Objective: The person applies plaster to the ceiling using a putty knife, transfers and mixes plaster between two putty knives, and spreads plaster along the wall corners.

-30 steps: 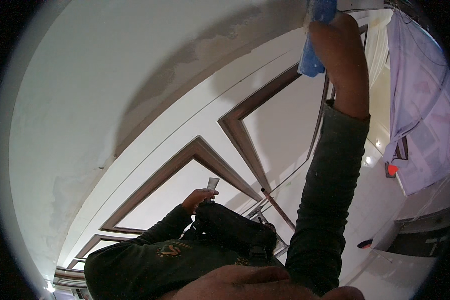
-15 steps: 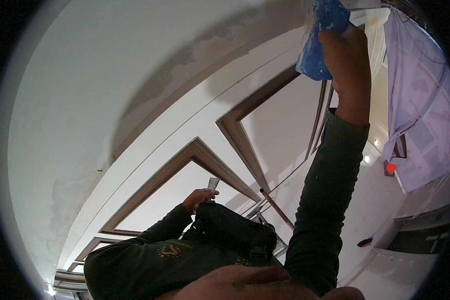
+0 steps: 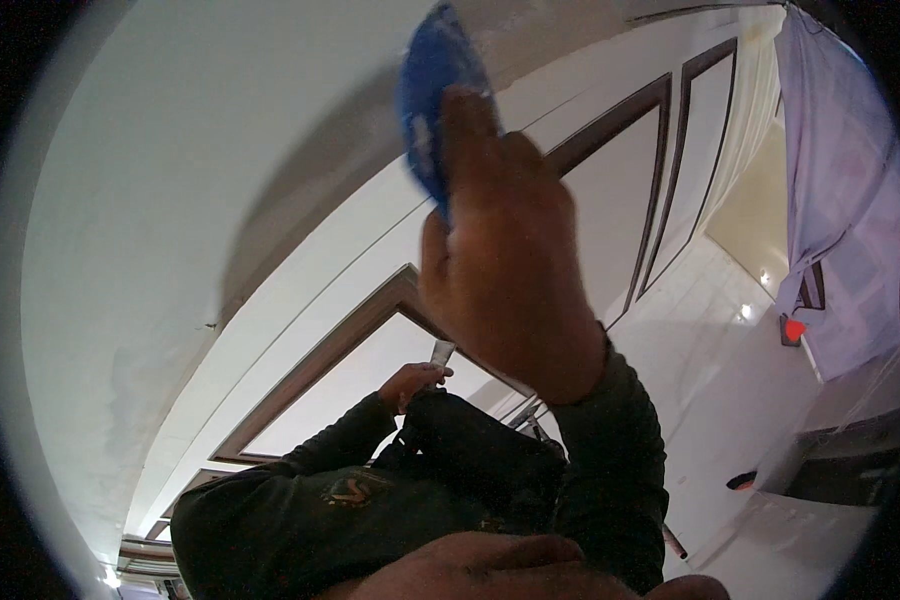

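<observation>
My right hand [image 3: 515, 250] is raised in front of me, its fingers wrapped round a blue putty spreader [image 3: 425, 95] streaked with white filler. The spreader is tilted, with its upper part against or close to the pale plastered surface [image 3: 170, 140] overhead; contact cannot be made out. A rough grey-beige patch [image 3: 540, 30] runs along that surface near the tool. Lower down by my chest, my left hand [image 3: 407, 385] grips a small putty knife [image 3: 443, 352] with its pale blade pointing up. Its handle is mostly hidden in the fingers.
White wall panelling with brown frame mouldings [image 3: 315, 365] curves below the plastered surface. On the right hang a lilac sheet [image 3: 840, 180] and a cream curtain [image 3: 745, 130]. A black bag [image 3: 480, 445] is on my front. A brown pole [image 3: 676, 543] shows beside my right sleeve.
My right hand has swept left and come closer with the blue spreader, from the upper right to the upper middle. The left hand with the putty knife has barely shifted.
</observation>
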`<state>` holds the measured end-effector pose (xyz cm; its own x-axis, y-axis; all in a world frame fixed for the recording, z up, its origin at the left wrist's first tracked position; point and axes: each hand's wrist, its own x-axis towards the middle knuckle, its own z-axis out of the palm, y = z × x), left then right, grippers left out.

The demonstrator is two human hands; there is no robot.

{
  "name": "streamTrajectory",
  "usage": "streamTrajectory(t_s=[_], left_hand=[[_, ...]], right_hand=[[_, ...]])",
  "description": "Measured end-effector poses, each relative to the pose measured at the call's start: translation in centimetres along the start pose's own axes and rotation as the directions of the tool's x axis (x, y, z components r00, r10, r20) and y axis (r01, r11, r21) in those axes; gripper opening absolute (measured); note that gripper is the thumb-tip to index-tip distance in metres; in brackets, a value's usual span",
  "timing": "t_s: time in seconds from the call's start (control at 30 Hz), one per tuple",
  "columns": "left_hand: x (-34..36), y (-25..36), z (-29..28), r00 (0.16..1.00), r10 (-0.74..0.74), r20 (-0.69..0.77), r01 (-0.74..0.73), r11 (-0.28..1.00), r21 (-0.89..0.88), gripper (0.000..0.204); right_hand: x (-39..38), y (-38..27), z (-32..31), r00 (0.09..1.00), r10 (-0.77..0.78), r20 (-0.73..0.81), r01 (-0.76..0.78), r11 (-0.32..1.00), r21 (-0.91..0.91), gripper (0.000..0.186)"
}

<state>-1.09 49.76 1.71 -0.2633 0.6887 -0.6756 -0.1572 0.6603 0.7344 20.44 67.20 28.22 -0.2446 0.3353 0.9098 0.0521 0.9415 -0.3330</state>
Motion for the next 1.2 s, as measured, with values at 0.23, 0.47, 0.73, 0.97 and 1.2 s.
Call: streamTrajectory(t_s=[0.23,0.47,0.73,0.97,1.2], left_hand=[[1.0,-1.8,-1.7,0.863,0.494,0.111,-0.495,0.776,0.391,0.043],[-1.9,-1.0,-2.1,0.997,0.057,-0.05,-0.054,0.997,0.062,0.039],[-2.5,-4.1,-4.4,0.994,0.052,-0.101,-0.04,0.993,0.115,0.044],[-4.5,-5.1,-5.3,0.992,0.041,-0.116,-0.054,0.992,-0.113,0.043],[-4.8,-6.0,-6.0,0.989,0.044,-0.138,-0.054,0.996,-0.069,0.043]], right_hand=[[-3.9,-2.4,-0.4,0.974,0.029,0.224,-0.107,0.934,0.342,0.063],[-8.6,10.8,3.5,0.538,0.796,-0.276,-0.254,0.466,0.848,0.058],[-4.2,16.4,9.3,0.582,0.749,-0.317,0.211,0.237,0.948,0.062],[-5.1,16.6,14.7,0.644,0.656,-0.394,-0.164,0.621,0.766,0.046],[-6.1,7.5,17.8,0.675,0.732,-0.092,-0.238,0.333,0.912,0.024]])
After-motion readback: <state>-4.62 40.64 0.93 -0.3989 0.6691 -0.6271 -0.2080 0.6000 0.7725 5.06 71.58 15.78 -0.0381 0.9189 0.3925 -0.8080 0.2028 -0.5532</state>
